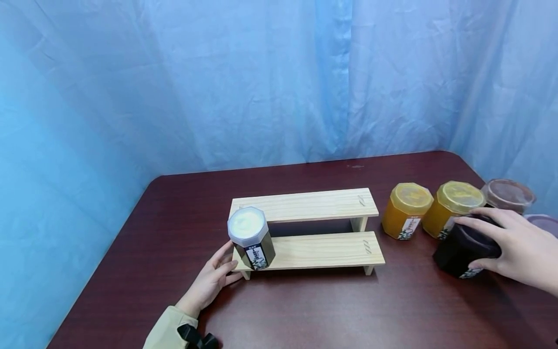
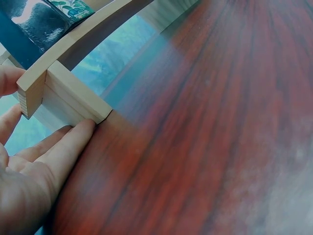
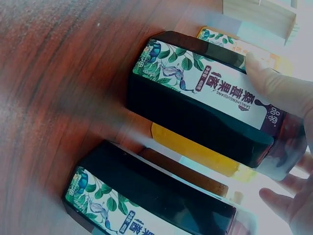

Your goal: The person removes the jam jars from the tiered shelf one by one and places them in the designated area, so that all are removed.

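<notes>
In the head view a two-step wooden shelf (image 1: pixel 322 249) stands mid-table. A dark jar with a whitish lid (image 1: pixel 248 228) sits on its lower step, at the left end. My left hand (image 1: pixel 211 278) touches that end of the shelf; in the left wrist view straight fingers (image 2: pixel 80 134) press against its leg and others meet the board's edge. Over at the right, my right hand (image 1: pixel 510 242) grips a dark jar (image 1: pixel 464 252) around its lid, thumb toward the near side. Its printed label (image 3: pixel 210 83) shows up close. Whether its base touches the table is unclear.
Left of the gripped jar, toward the back, stand two orange-yellow jars (image 1: pixel 407 211). Behind my right hand are a jar with a brownish clear lid (image 1: pixel 507 194) and a partly hidden jar with a purplish lid (image 1: pixel 545 224). Blue curtains (image 1: pixel 261 87) border the dark red table (image 1: pixel 296 310).
</notes>
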A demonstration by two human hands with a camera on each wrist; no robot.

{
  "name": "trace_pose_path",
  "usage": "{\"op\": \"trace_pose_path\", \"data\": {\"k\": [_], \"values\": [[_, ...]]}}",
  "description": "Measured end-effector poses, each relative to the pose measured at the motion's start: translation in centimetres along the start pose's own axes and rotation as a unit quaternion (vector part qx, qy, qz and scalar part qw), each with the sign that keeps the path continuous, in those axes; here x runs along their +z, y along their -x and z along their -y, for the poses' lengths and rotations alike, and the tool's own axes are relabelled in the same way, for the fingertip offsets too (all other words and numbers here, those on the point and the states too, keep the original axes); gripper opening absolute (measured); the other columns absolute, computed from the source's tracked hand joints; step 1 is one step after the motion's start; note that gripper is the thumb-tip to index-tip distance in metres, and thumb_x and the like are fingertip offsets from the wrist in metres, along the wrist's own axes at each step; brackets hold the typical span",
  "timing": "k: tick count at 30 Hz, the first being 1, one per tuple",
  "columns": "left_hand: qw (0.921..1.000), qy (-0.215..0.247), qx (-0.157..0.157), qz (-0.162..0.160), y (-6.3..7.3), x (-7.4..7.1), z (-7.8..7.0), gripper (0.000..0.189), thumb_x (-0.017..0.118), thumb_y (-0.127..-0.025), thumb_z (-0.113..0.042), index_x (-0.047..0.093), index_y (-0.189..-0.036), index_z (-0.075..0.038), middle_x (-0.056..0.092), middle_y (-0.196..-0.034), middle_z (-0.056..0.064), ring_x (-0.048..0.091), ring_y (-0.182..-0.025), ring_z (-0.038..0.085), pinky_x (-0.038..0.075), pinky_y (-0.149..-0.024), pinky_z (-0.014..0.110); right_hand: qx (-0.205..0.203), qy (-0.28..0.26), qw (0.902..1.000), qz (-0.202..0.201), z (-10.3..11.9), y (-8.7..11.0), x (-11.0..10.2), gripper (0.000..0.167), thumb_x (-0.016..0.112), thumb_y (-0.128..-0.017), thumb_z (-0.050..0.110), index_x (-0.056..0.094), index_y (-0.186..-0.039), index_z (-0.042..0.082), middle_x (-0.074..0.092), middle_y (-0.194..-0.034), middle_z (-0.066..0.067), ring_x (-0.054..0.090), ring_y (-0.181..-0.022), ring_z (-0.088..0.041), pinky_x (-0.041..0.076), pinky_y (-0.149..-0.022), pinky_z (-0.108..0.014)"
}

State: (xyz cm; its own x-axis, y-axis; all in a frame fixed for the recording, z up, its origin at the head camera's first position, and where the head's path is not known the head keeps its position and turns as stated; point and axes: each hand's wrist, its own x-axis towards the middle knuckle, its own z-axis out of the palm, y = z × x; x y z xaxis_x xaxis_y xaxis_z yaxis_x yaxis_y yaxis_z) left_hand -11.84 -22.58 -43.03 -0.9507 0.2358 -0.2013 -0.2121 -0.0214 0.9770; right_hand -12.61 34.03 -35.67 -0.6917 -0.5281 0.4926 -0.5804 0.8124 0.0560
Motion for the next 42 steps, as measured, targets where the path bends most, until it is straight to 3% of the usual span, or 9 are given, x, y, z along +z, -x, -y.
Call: {"op": "trace_pose_path", "data": {"k": [10, 17, 19, 23, 26, 31, 35, 39, 42], "values": [[1.0000, -0.002, 0.002, -0.005, 0.0, 0.0, 0.1, 0.069, 0.047, -0.095, -0.011, 0.009, -0.152, -0.008, 0.011, -0.153, 0.029, 0.041, -0.126, 0.035, 0.042, -0.100, 0.053, -0.005, -0.020, 0.9997, -0.014, 0.0, 0.0, 0.2, 0.089, 0.026, -0.070, 0.085, 0.059, -0.120, 0.019, 0.051, -0.110, -0.021, 0.045, -0.094, -0.040, 0.031, -0.082, -0.052], [1.0000, -0.003, 0.002, -0.007, 0.0, 0.1, -0.1, 0.069, 0.047, -0.095, -0.011, 0.010, -0.152, -0.009, 0.012, -0.153, 0.029, 0.040, -0.127, 0.038, 0.041, -0.100, 0.054, -0.016, -0.041, 0.9978, -0.049, 0.4, -1.2, -0.2, 0.086, 0.036, -0.073, 0.082, 0.061, -0.116, 0.012, 0.052, -0.109, -0.024, 0.046, -0.093, -0.041, 0.032, -0.078, -0.052], [1.0000, -0.003, 0.003, -0.007, 0.0, 0.1, -0.1, 0.068, 0.047, -0.094, -0.010, 0.010, -0.152, -0.008, 0.012, -0.153, 0.028, 0.040, -0.126, 0.037, 0.041, -0.100, 0.054, -0.009, -0.057, 0.9970, -0.052, 0.7, -1.6, -0.3, 0.085, 0.041, -0.071, 0.081, 0.063, -0.115, 0.011, 0.053, -0.111, -0.023, 0.046, -0.095, -0.041, 0.033, -0.086, -0.048], [0.9999, -0.001, 0.010, -0.006, 0.1, 0.2, -0.1, 0.068, 0.046, -0.094, -0.009, 0.010, -0.152, -0.007, 0.011, -0.154, 0.028, 0.041, -0.125, 0.033, 0.041, -0.100, 0.055, 0.014, -0.070, 0.9966, -0.041, 1.6, -2.7, -0.6, 0.079, 0.076, -0.057, 0.065, 0.063, -0.114, 0.013, 0.054, -0.115, -0.021, 0.047, -0.100, -0.039, 0.032, -0.093, -0.038], [0.9999, -0.001, 0.010, -0.009, 0.2, 0.2, -0.1, 0.067, 0.047, -0.095, -0.009, 0.011, -0.152, -0.008, 0.010, -0.154, 0.027, 0.040, -0.126, 0.032, 0.040, -0.100, 0.055, 0.030, -0.078, 0.9959, -0.035, 2.6, -3.8, -0.7, 0.080, 0.090, -0.044, 0.041, 0.063, -0.115, 0.012, 0.053, -0.119, -0.019, 0.046, -0.106, -0.037, 0.032, -0.095, -0.029], [0.9999, -0.004, 0.011, -0.005, 0.1, 0.2, -0.1, 0.067, 0.047, -0.095, -0.010, 0.010, -0.152, -0.008, 0.008, -0.155, 0.025, 0.032, -0.132, 0.038, 0.040, -0.100, 0.055, 0.027, -0.094, 0.9939, -0.050, 4.4, -6.2, -0.4, 0.079, 0.091, -0.046, 0.036, 0.063, -0.115, 0.010, 0.052, -0.122, -0.018, 0.048, -0.106, -0.034, 0.034, -0.082, -0.013], [0.9999, -0.002, 0.012, -0.008, -0.1, 0.2, -0.1, 0.066, 0.047, -0.095, -0.010, 0.013, -0.152, -0.010, 0.008, -0.156, 0.023, 0.030, -0.134, 0.040, 0.041, -0.100, 0.055, 0.011, -0.121, 0.9909, -0.058, 6.2, -8.6, -0.3, 0.077, 0.090, -0.053, 0.037, 0.061, -0.119, 0.012, 0.050, -0.127, -0.016, 0.051, -0.106, -0.030, 0.039, -0.074, -0.020], [0.9998, 0.001, 0.008, -0.019, -0.2, 0.3, -0.1, 0.064, 0.046, -0.095, -0.009, 0.015, -0.151, -0.010, 0.010, -0.156, 0.023, 0.032, -0.133, 0.040, 0.041, -0.099, 0.055, -0.007, -0.160, 0.9853, -0.061, 8.1, -10.9, 0.0, 0.078, 0.092, -0.053, 0.026, 0.059, -0.123, 0.012, 0.047, -0.131, -0.016, 0.048, -0.113, -0.029, 0.034, -0.086, -0.010], [0.9997, 0.002, 0.007, -0.023, -0.3, 0.4, -0.1, 0.064, 0.046, -0.095, -0.008, 0.016, -0.151, -0.009, 0.012, -0.156, 0.023, 0.035, -0.131, 0.039, 0.041, -0.099, 0.055, -0.015, -0.173, 0.9833, -0.054, 9.6, -12.5, 0.3, 0.080, 0.092, -0.053, 0.023, 0.058, -0.126, 0.013, 0.046, -0.133, -0.015, 0.045, -0.119, -0.028, 0.040, -0.089, -0.018]]}}
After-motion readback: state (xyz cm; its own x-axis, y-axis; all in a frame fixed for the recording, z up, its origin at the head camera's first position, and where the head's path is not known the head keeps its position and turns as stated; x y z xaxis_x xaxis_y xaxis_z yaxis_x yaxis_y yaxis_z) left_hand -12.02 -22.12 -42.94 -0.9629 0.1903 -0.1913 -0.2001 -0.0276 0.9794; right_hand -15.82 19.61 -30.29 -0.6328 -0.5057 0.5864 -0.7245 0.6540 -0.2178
